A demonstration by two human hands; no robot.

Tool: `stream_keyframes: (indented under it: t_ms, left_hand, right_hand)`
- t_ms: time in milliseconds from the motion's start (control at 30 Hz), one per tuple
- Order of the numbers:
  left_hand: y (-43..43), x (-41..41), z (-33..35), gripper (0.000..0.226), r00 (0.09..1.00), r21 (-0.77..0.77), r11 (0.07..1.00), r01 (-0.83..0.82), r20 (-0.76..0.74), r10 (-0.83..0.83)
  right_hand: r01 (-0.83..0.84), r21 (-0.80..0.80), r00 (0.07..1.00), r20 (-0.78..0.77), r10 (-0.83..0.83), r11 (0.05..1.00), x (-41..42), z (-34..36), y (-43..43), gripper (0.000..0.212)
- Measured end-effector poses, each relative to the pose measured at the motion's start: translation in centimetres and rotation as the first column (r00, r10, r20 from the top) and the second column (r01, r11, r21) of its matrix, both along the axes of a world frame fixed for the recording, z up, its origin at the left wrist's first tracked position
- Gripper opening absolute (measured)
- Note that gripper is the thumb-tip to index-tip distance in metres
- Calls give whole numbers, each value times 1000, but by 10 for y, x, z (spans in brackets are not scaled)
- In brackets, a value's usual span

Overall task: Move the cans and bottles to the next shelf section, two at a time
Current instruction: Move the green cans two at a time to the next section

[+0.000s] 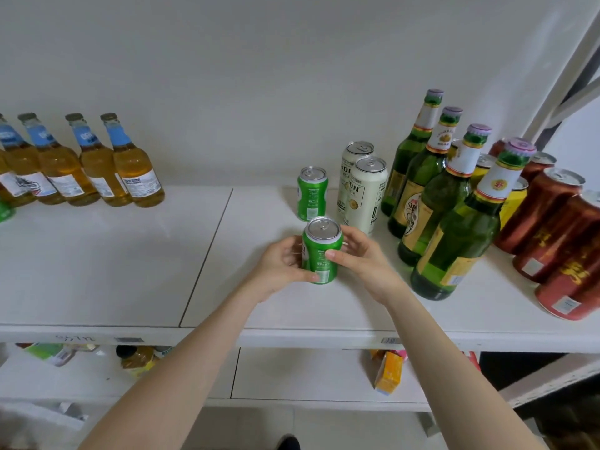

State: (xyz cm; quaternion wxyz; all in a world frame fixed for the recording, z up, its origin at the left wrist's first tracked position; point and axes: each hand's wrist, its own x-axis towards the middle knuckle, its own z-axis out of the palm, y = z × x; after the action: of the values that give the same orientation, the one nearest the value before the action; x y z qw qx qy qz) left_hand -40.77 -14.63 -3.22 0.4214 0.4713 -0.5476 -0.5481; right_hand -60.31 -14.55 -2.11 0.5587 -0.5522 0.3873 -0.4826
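A green can [322, 251] stands on the right shelf section near its front. My left hand [281, 267] grips its left side with the thumb curled across its lower front. My right hand [360, 258] holds its right side, thumb on the front. A second green can [312, 193] stands just behind it. Two tall white cans [367, 191] are beside that one. Several green glass bottles [454, 222] and several red cans [552, 228] fill the right end. Yellow cans [513, 199] sit partly hidden behind the bottles.
Several amber bottles with blue neck labels [97, 164] stand at the back of the left shelf section [97, 271]. A seam [207, 254] divides the two sections. Below, a lower shelf holds a yellow carton [388, 373] and other packs.
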Motion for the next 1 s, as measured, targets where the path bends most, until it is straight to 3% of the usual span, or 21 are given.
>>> stream_keyframes:
  t_ms: [400, 1000]
  left_hand:
    - [-60, 10, 2, 67, 998, -38, 999, -37, 42, 38]
    - [-100, 17, 1, 64, 996, -54, 997, -57, 62, 60]
  right_hand:
    - [121, 6, 992, 46, -122, 993, 19, -7, -56, 44]
    - [232, -37, 971, 70, -229, 972, 40, -8, -83, 46]
